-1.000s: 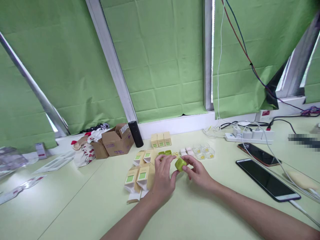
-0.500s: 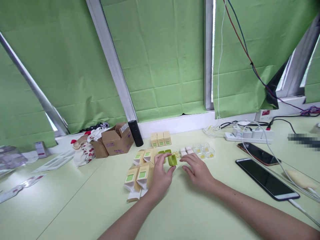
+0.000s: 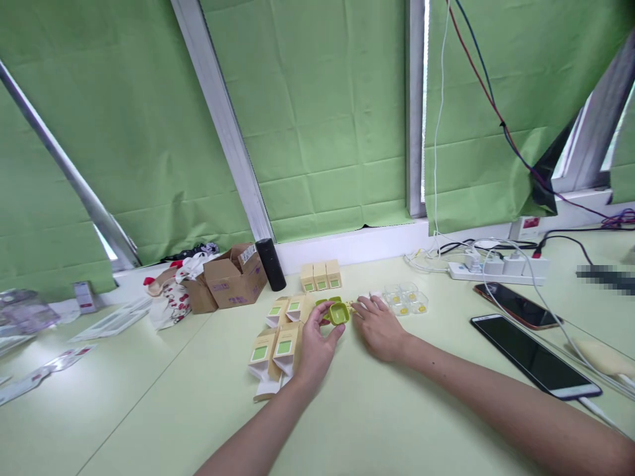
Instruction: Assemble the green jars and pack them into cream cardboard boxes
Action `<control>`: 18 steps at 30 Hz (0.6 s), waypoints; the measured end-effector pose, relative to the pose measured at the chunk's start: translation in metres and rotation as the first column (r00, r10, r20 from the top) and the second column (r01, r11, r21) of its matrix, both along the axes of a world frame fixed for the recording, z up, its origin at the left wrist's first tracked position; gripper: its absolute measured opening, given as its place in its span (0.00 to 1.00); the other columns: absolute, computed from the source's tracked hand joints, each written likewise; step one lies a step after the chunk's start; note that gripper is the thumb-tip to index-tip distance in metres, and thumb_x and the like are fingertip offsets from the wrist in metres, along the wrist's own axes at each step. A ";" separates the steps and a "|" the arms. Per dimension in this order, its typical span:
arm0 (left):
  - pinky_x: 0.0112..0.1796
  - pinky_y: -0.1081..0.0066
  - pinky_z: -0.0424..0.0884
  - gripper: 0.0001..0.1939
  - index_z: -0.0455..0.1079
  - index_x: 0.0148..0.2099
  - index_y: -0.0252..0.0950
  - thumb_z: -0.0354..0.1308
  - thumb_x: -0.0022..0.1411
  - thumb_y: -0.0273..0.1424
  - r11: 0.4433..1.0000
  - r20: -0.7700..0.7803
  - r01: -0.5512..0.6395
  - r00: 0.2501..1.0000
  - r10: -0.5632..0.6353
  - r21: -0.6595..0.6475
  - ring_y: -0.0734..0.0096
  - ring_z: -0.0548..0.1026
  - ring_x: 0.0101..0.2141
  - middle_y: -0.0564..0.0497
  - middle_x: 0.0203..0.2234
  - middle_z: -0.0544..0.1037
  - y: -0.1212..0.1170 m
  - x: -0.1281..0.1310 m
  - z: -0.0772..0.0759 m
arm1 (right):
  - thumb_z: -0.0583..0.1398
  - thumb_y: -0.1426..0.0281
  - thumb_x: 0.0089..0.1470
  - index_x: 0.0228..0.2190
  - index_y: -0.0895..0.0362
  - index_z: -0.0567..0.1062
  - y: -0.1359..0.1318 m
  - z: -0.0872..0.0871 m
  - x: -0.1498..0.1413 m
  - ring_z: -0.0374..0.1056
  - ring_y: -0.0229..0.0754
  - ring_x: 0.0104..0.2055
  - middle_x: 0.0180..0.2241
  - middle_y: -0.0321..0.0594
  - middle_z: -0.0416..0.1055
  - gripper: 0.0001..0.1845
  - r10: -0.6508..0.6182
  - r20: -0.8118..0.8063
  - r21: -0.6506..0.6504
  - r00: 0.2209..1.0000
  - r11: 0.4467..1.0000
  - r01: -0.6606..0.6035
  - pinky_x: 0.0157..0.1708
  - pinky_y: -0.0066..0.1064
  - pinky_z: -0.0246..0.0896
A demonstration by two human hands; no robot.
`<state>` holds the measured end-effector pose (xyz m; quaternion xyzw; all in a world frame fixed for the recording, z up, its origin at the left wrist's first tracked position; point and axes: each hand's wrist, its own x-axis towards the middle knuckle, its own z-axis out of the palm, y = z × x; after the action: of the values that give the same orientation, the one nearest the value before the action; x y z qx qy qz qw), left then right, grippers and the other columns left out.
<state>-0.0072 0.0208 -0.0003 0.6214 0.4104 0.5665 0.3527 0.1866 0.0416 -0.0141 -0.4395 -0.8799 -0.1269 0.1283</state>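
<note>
My left hand (image 3: 320,340) pinches a small green square container (image 3: 340,314) between thumb and fingers, its hollow side facing me. More green containers (image 3: 322,301) lie on the table just behind it. To the right, my right hand (image 3: 380,330) reaches forward with fingers stretched over the small white blocks (image 3: 364,296), which it mostly covers. Its fingertips come close to some tiny yellow pieces (image 3: 351,307). Whether they touch anything is hard to make out. A clear tray (image 3: 407,291) with round yellow spots in its cups sits just beyond that hand.
Open cream cartons with green labels (image 3: 262,350) stand left of my left hand. Several closed small boxes (image 3: 321,276) are behind. Farther out are a black cylinder (image 3: 270,264), a cardboard box (image 3: 233,281), a power strip (image 3: 496,272) and two phones (image 3: 536,354) with cables.
My right hand has moved forward and slightly left, over the white blocks. The green container in my left hand has tilted so that its hollow faces me more.
</note>
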 end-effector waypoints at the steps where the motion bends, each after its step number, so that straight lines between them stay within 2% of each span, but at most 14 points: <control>1: 0.54 0.60 0.67 0.24 0.71 0.55 0.39 0.68 0.56 0.29 1.000 0.002 0.005 1.000 -0.005 0.005 0.56 0.76 0.54 0.43 0.53 0.80 0.000 0.001 0.000 | 0.58 0.75 0.58 0.48 0.63 0.80 0.002 0.001 -0.002 0.57 0.60 0.66 0.57 0.57 0.74 0.18 -0.001 0.013 -0.008 1.000 1.000 0.001 0.68 0.53 0.44; 5: 0.54 0.59 0.66 0.25 0.71 0.56 0.40 0.68 0.57 0.30 1.000 0.005 0.016 1.000 -0.016 0.013 0.55 0.75 0.56 0.43 0.55 0.79 -0.002 0.001 0.000 | 0.57 0.77 0.59 0.44 0.62 0.81 0.006 0.003 -0.009 0.62 0.59 0.61 0.47 0.55 0.78 0.15 -0.029 0.030 -0.009 0.999 1.000 0.029 0.67 0.51 0.45; 8: 0.55 0.59 0.66 0.25 0.71 0.56 0.40 0.68 0.56 0.31 1.000 0.010 0.007 1.000 -0.007 0.016 0.55 0.75 0.55 0.43 0.55 0.79 -0.002 0.001 0.000 | 0.57 0.79 0.60 0.42 0.61 0.82 0.005 0.002 -0.009 0.63 0.58 0.59 0.45 0.55 0.79 0.14 -0.033 0.013 0.038 0.999 0.999 0.032 0.65 0.50 0.47; 11: 0.55 0.59 0.66 0.26 0.70 0.57 0.40 0.69 0.56 0.33 1.000 0.023 -0.008 1.000 0.007 0.028 0.55 0.75 0.55 0.42 0.55 0.79 -0.002 0.000 -0.001 | 0.59 0.80 0.57 0.40 0.61 0.82 0.001 0.000 -0.005 0.66 0.56 0.55 0.44 0.54 0.79 0.13 0.005 -0.042 0.078 0.999 0.997 -0.002 0.62 0.48 0.50; 15: 0.55 0.59 0.67 0.25 0.70 0.57 0.40 0.68 0.57 0.34 0.999 0.013 -0.014 1.000 0.014 0.039 0.55 0.75 0.54 0.43 0.54 0.79 -0.004 0.002 0.000 | 0.58 0.84 0.53 0.36 0.60 0.82 -0.009 -0.009 -0.001 0.69 0.51 0.46 0.39 0.50 0.80 0.15 0.073 -0.202 0.104 0.977 0.993 -0.053 0.51 0.41 0.60; 18: 0.55 0.58 0.66 0.25 0.70 0.57 0.40 0.68 0.57 0.34 0.999 0.002 -0.025 1.000 0.025 0.034 0.56 0.75 0.54 0.43 0.54 0.79 -0.004 0.002 0.000 | 0.55 0.86 0.54 0.31 0.58 0.80 -0.020 -0.015 0.000 0.69 0.48 0.38 0.33 0.47 0.78 0.16 0.109 -0.343 0.123 0.933 0.990 -0.071 0.41 0.37 0.63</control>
<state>-0.0052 0.0169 -0.0005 0.6217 0.4081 0.5784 0.3351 0.1866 0.0217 -0.0296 -0.4066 -0.8544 -0.0886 0.3113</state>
